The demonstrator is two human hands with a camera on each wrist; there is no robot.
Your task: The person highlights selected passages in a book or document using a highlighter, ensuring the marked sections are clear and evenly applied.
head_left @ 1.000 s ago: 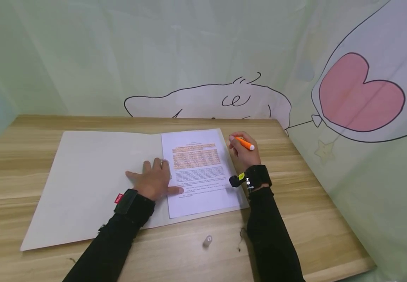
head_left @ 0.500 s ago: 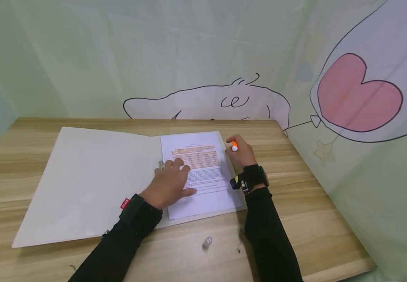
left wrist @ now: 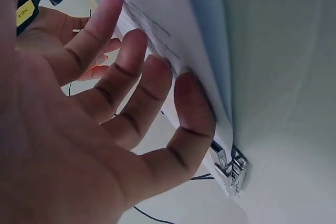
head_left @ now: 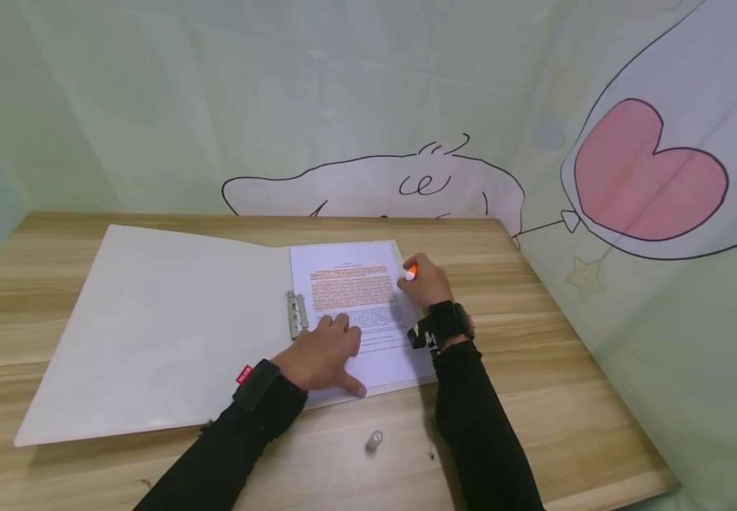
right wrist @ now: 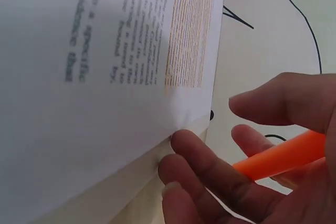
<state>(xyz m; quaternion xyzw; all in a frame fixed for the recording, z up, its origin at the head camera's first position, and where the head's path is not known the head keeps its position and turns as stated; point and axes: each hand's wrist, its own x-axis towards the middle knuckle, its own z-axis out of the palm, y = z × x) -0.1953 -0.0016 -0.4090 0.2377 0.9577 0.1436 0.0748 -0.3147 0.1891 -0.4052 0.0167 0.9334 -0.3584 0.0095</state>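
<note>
An orange highlighter (head_left: 411,272) with a white end is held in my right hand (head_left: 428,284), at the right edge of a printed page (head_left: 336,257). The right wrist view shows the highlighter barrel (right wrist: 283,156) across the fingers, the fingertips (right wrist: 184,140) right at the page edge. Orange marking covers the upper lines of print. My left hand (head_left: 323,355) spreads over the lower left of the page, thumb near its bottom edge; in the left wrist view its fingertips (left wrist: 152,66) meet the paper. Beneath the page lies an open white folder (head_left: 170,326) with a metal clip (head_left: 296,314) at its fold.
A small greyish cylinder (head_left: 374,441), like a cap, stands on the wooden table (head_left: 572,397) in front of the folder. Behind the table hangs a pale green printed backdrop (head_left: 266,92). The folder's left cover spreads across the table's left half.
My left hand has slid right and toward me from the fold onto the lower page, uncovering the clip. My right hand has shifted left to the page edge, the highlighter turning with it.
</note>
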